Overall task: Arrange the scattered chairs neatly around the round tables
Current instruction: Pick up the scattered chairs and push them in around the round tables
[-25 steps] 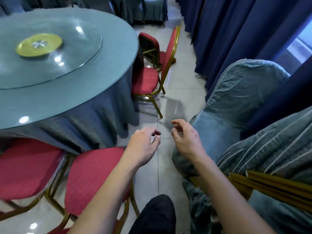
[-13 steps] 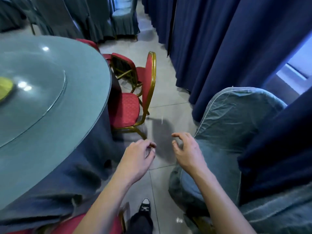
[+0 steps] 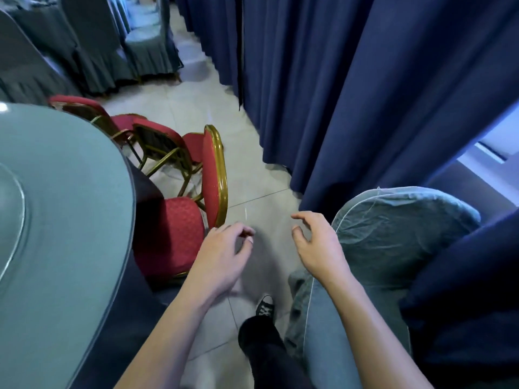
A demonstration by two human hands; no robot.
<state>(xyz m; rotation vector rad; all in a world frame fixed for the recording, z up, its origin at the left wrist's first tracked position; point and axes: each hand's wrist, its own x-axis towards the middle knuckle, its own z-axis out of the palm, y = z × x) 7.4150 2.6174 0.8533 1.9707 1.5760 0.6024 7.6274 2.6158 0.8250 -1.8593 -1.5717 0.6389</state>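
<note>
Hands are hovering over the floor (image 3: pixel 252 175), left hand (image 3: pixel 222 256) and right hand (image 3: pixel 317 245) both holding nothing, fingers loosely curled. Red chair (image 3: pixel 182 220) is sitting tucked against the tabletop (image 3: pixel 64 220), and a covered chair (image 3: pixel 393 248) is standing just beside the right hand.

Most of the round counter (image 3: pixel 64 220) runs off the left edge, so only a slice of its top and glass turntable shows. The near red chair (image 3: pixel 179 234) has its seat front tucked under the counter's cloth, and its legs are mostly hidden. Two more red chairs (image 3: pixel 157 141) behind it overlap each other, so you can't really sort out whose frame is whose. The grey-covered chair (image 3: pixel 393 242) on the right is partly behind the right hand (image 3: pixel 320 248) and forearm, and its base is cut off at the bottom. The covered chairs (image 3: pixel 146 49) far back are blurry and cropped at the top.
</note>
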